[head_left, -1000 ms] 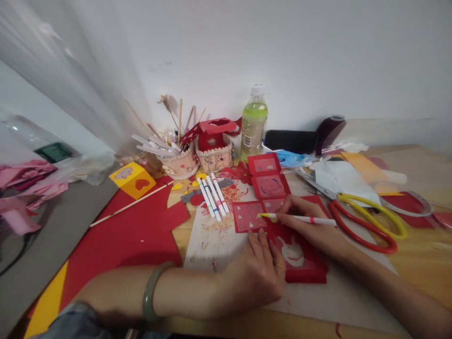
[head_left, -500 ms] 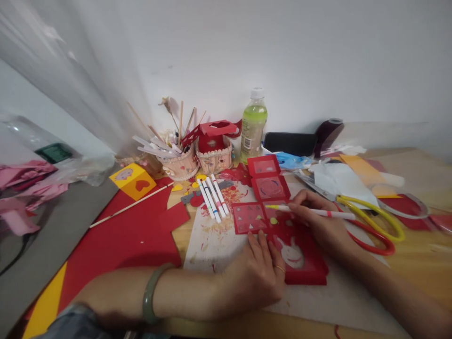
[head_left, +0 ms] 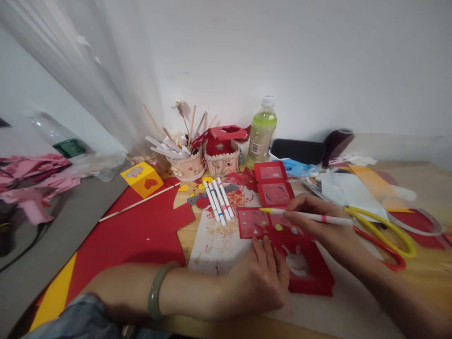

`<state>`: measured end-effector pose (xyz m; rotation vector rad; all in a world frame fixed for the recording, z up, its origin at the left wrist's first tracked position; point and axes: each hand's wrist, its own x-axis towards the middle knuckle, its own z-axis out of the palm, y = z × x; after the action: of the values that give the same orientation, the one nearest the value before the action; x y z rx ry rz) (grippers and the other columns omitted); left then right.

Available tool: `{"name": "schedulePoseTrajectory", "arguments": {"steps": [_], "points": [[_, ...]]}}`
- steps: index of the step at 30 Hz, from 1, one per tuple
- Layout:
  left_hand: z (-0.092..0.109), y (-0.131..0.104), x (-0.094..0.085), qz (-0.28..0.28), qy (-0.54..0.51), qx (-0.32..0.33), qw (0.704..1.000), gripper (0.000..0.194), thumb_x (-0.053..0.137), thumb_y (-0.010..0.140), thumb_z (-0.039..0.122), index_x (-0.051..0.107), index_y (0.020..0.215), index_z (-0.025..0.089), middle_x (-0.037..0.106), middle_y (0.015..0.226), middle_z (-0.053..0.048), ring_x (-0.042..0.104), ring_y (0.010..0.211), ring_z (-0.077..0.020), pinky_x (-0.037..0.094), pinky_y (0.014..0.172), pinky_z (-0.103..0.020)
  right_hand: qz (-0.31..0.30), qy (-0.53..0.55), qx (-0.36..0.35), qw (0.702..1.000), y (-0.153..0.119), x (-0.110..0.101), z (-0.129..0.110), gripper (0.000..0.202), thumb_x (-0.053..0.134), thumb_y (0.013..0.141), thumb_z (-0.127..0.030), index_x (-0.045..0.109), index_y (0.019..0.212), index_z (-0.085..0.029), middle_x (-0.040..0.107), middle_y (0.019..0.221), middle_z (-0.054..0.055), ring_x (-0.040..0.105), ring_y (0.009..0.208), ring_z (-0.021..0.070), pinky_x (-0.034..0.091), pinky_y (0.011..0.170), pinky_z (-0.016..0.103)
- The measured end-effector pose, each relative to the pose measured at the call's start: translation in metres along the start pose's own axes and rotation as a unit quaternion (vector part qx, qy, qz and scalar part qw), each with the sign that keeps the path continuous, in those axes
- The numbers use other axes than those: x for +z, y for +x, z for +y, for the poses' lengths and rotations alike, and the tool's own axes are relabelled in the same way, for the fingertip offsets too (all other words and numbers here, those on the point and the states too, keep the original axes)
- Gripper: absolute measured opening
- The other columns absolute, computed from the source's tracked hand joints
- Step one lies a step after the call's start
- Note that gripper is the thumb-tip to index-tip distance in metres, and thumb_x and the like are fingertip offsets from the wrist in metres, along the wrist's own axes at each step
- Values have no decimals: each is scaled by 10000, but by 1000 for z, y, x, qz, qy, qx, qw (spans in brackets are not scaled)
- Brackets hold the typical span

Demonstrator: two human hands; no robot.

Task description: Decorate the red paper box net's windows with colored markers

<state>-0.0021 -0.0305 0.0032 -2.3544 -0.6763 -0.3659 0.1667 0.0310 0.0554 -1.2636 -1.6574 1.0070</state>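
An unfolded red paper box [head_left: 314, 280] with film-covered cut-out windows lies in front of me. One large window has a rabbit shape, and a small panel on the left carries several little shapes. My right hand [head_left: 323, 221] is closed around a white marker [head_left: 310, 216] with a yellow tip. That tip is over the top edge of the left panel; whether it touches is unclear. Fingers of my left hand [head_left: 259, 278] press on the box's near left edge, with the thumb mostly hidden. Left of the box, several white markers [head_left: 219, 202] lie side by side.
Scissors [head_left: 381, 230] with yellow and red handles lie at the right. Behind stand a green drink bottle [head_left: 262, 134], a dark phone [head_left: 298, 151] and decorated pots [head_left: 187, 167]. Red card [head_left: 134, 235], a wooden stick [head_left: 141, 202] and a yellow box [head_left: 142, 180] are at the left.
The whole view has shifted slightly, so things appear further right and lower. Relative to the red box, the marker tip has moved left toward the small left panel. My left hand stays on the box.
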Motion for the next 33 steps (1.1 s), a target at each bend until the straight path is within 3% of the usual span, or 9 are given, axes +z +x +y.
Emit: {"name": "schedulePoseTrajectory", "arguments": {"steps": [3,8,13,33], "points": [[1,0,0,16,-2,-8,1000,241,453,827,105,621,958,-8,684,901,-240,694,739,-302,534,542,-325,-47,1,-12,999,6,16,-5,161,634,766,-311,564,661,-211,569,638,-10,508,593,142,392,540,266],[1,0,0,41,3,-18,999,236,457,820,115,637,923,5,695,874,-216,692,700,-294,523,504,-308,-27,6,-36,999,11,31,1,192,596,783,-294,489,651,-206,511,613,-27,456,560,122,362,511,252],[-1,0,1,31,6,-19,999,237,480,810,128,641,943,16,698,882,-204,691,704,-284,532,538,-314,-25,-23,-65,997,15,34,8,219,586,764,-248,428,616,-213,459,582,-43,422,552,119,342,506,249],[-5,2,-2,26,9,3,1000,243,462,802,88,657,923,7,702,835,-197,687,655,-263,515,472,-284,-36,-48,-64,996,12,43,24,203,578,808,-268,465,652,-206,504,605,-32,458,563,121,366,517,248]]}}
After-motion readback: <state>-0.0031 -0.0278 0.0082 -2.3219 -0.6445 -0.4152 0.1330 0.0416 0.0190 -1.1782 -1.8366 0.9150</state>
